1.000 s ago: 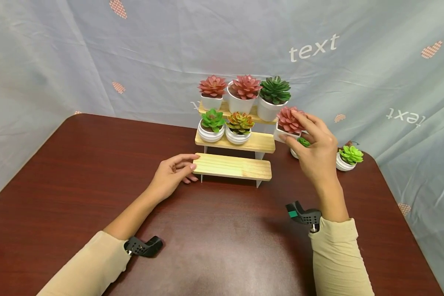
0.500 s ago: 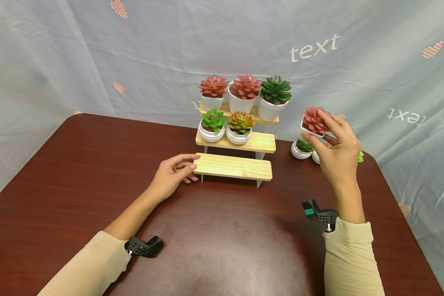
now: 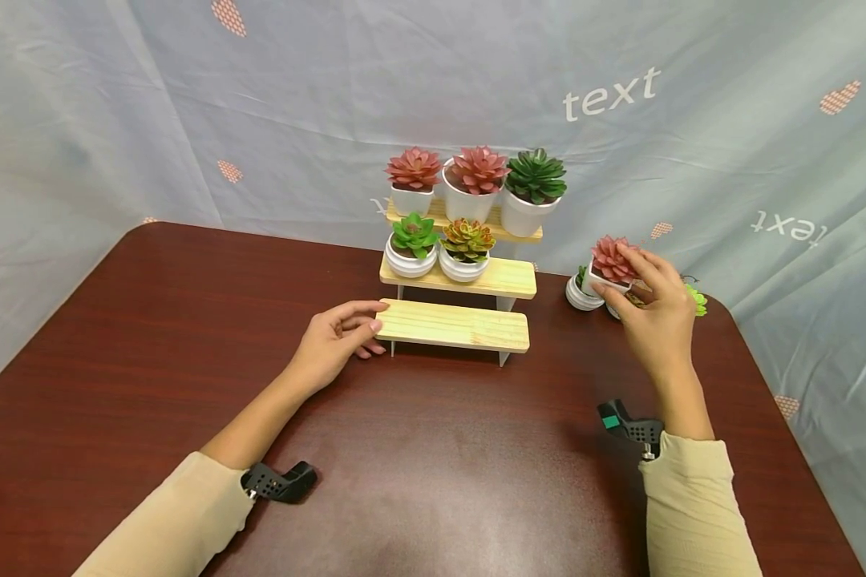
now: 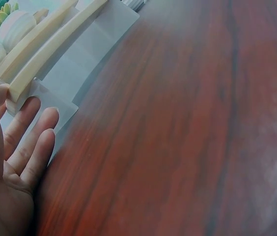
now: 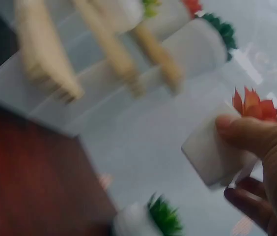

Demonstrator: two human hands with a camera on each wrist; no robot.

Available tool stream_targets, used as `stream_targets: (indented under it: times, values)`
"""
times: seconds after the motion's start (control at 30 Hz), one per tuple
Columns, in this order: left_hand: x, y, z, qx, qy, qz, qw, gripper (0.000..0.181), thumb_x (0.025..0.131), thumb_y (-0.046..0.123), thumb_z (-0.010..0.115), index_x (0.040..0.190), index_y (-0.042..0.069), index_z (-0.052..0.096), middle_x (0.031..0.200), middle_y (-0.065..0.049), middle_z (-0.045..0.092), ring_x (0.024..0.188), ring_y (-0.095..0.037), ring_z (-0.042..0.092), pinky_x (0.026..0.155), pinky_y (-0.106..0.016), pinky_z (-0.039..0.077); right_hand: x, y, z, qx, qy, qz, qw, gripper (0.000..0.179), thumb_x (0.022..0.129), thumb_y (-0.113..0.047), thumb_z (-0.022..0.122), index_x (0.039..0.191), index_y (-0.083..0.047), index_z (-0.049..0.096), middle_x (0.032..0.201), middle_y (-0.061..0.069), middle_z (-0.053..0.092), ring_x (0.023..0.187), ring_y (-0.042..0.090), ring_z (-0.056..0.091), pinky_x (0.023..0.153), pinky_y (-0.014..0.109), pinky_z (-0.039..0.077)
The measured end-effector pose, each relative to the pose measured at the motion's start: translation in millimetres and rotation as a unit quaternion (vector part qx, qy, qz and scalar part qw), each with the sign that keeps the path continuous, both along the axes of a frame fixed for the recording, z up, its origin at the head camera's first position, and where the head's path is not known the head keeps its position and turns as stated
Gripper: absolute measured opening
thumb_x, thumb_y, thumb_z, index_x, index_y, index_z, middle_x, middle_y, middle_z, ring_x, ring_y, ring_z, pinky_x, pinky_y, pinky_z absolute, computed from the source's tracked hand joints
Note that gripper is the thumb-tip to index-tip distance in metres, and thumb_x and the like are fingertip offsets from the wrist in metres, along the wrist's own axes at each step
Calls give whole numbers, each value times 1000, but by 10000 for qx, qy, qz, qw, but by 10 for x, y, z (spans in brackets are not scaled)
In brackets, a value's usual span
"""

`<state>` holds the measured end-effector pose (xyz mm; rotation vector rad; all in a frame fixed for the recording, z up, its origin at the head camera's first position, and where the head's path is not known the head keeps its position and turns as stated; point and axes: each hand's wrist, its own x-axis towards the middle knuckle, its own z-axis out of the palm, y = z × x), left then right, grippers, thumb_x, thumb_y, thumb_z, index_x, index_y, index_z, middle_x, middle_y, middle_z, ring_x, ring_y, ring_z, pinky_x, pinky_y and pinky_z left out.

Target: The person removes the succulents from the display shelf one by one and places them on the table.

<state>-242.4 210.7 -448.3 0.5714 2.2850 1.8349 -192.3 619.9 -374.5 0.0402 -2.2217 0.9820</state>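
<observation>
My right hand holds a pink succulent in a square white pot, thumb on the pot's side. It hangs to the right of the stand, overlapping small potted plants behind it. In the right wrist view the white pot is tilted and the red leaves show above the thumb. At the left end of the three-step wooden plant stand, my left hand pinches the lowest step between thumb and index finger. The left wrist view shows that step's end at the thumb, the other fingers loosely extended below.
On the top step stand two pink succulents and a dark green one. The middle step bears a green succulent and a yellow-red one. Small round pots stand at the table's right rear, before a curtain.
My right hand has carried the pink succulent rightward away from the stand, then lowered it toward the small pots at the right rear. The left hand has stayed on the lowest step.
</observation>
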Motion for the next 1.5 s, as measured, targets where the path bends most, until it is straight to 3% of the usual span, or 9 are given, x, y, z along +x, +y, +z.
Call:
stream_targets:
  times: [0.17,0.37,0.57,0.77,1.2,1.5]
  values:
    - [-1,-5,4,14,2,-10,10000,32,101,17,63,132,7,64,99,-3,74,75,-10,75,66,-29,61,1,33,-243,-62,-69,470,9989,55,76,6,84,129,-3,69,131,21,61,116,-10,51,87,-1,46]
    - [0,-4,0,2,-5,-13,10000,33,102,18,63,133,8,64,104,-12,74,75,-10,75,66,-29,61,20,79,-450,-36,-364,625,9974,55,78,3,84,130,-7,69,131,18,63,111,-10,52,84,-2,45]
    - [3,-2,-1,-10,9,-38,10000,33,102,18,63,133,9,63,106,-16,73,76,-10,75,67,-29,62,21,78,-602,-312,-371,867,9951,54,76,13,80,128,5,67,129,26,61,109,-14,55,85,0,48]
    - [7,-2,11,-19,29,-42,10000,33,102,18,63,133,8,63,107,-19,73,76,-10,75,67,-29,61,96,7,-567,-388,-325,1003,9937,52,75,17,78,125,13,65,127,33,60,109,-15,55,86,2,49]
    - [6,-3,-1,-11,53,-24,10000,33,102,18,62,133,9,63,106,-16,73,76,-10,75,67,-29,61,123,55,-598,-285,-501,1019,9931,51,78,15,78,126,10,65,129,31,60,108,-15,54,85,0,46]
    - [11,-1,6,-10,-18,-24,10000,33,102,19,62,134,10,63,107,-17,73,76,-10,75,67,-29,61,190,97,-531,-676,-663,1178,9885,50,79,14,75,128,11,64,134,32,57,108,-10,58,87,5,50]
